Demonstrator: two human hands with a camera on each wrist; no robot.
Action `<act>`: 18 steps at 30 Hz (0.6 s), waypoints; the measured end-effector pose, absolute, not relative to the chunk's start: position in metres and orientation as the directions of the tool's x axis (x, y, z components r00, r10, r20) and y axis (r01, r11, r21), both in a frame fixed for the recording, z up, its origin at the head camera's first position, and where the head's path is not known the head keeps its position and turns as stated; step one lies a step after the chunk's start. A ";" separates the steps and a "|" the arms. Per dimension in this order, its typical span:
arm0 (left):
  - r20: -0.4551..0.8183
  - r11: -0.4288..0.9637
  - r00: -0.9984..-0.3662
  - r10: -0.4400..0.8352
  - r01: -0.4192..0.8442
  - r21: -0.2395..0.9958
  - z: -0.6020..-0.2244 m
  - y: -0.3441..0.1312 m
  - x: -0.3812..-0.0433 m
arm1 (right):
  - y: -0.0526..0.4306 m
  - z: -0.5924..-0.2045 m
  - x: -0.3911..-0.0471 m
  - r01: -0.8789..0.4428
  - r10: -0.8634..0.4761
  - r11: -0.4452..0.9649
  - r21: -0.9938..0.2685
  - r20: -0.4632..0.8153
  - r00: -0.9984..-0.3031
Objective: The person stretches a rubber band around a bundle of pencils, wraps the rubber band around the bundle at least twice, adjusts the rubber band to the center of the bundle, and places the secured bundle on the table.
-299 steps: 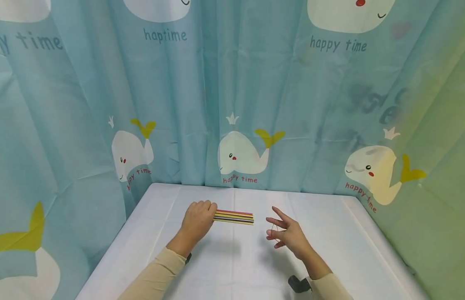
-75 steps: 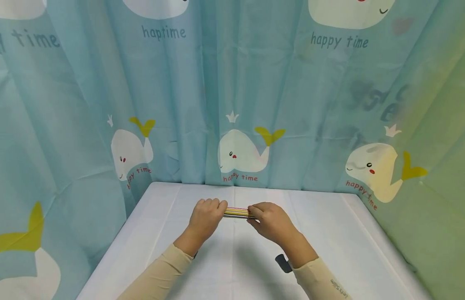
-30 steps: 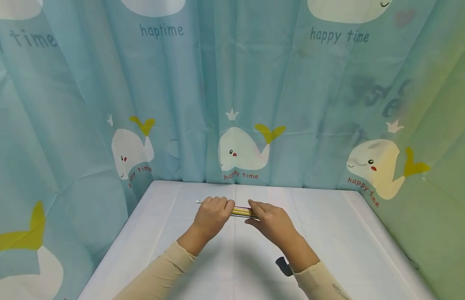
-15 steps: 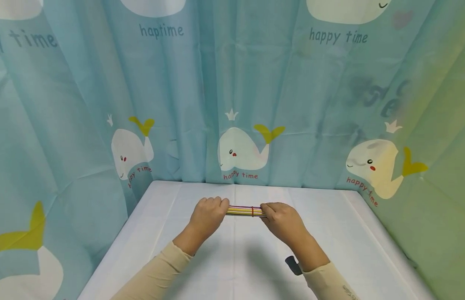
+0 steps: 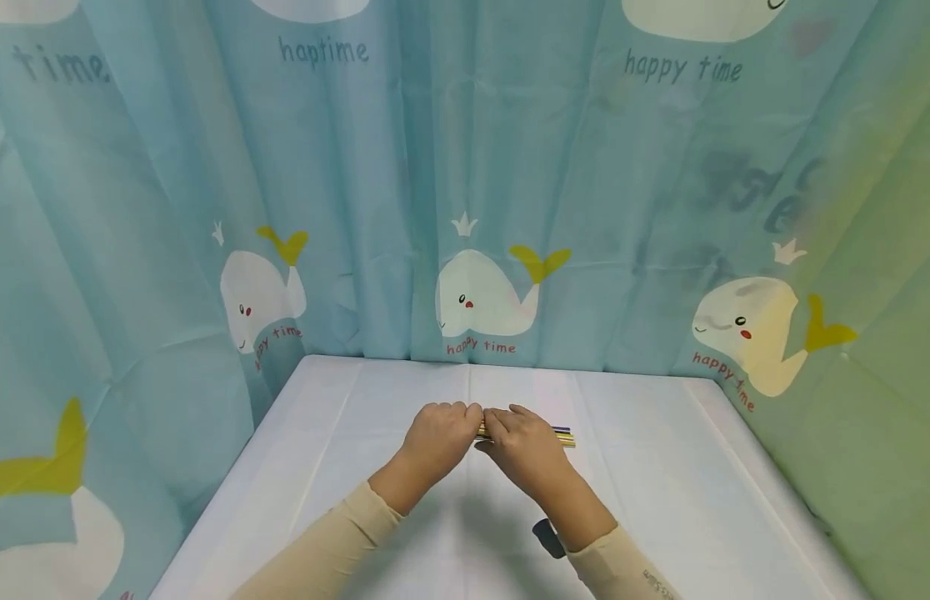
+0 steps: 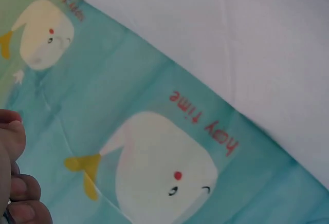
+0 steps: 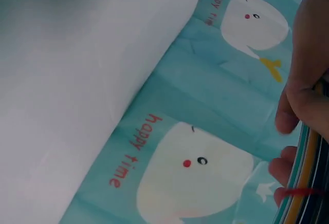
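Observation:
In the head view, a bundle of thin coloured pencils lies level above the table, its right ends sticking out past my right hand. My left hand grips the bundle's left part, knuckles up. Right beside it, the right hand holds the bundle from above. In the right wrist view, a red rubber band crosses the striped pencils near some fingertips; the hands hide it in the head view. Only curled fingers of the left hand show in the left wrist view.
A white-covered table spreads below the hands. Blue-green curtains with printed whales hang behind it and on both sides. A dark piece sits at the right wrist.
Ten seconds ago my right hand was spread apart from the bundle, band stretched on its fingers. Half a second ago the band showed round the bundle; since then the right hand has moved left.

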State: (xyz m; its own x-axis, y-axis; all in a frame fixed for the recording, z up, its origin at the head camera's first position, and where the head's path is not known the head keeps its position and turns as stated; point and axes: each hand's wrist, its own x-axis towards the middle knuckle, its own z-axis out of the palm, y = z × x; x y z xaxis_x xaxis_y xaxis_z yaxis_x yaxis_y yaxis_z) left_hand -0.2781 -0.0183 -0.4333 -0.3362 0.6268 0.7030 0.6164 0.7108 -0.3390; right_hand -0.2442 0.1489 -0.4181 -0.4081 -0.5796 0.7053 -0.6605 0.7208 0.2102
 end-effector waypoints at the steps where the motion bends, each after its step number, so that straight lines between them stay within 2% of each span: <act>1: 0.700 0.716 -0.343 0.626 0.609 -0.342 -0.433 -0.020 -0.280 | 0.150 -0.418 -0.244 -0.652 -0.570 0.732 0.199 0.703 -0.425; 5: 0.676 0.722 -0.368 0.638 0.590 -0.361 -0.429 -0.032 -0.285 | 0.174 -0.419 -0.244 -0.610 -0.550 0.766 0.205 0.699 -0.456; 7: 0.668 0.727 -0.380 0.639 0.582 -0.365 -0.427 -0.040 -0.287 | 0.190 -0.420 -0.243 -0.612 -0.544 0.762 0.213 0.722 -0.427; 10: 0.676 0.735 -0.381 0.630 0.573 -0.362 -0.426 -0.046 -0.288 | 0.204 -0.420 -0.244 -0.632 -0.555 0.735 0.248 0.755 -0.349; 15: 0.688 0.703 -0.321 0.651 0.596 -0.388 -0.428 -0.035 -0.283 | 0.187 -0.424 -0.245 -0.652 -0.587 0.692 0.311 0.767 -0.258; 18: 0.678 0.672 -0.280 0.680 0.608 -0.423 -0.432 -0.025 -0.280 | 0.169 -0.428 -0.245 -0.670 -0.597 0.675 0.309 0.762 -0.250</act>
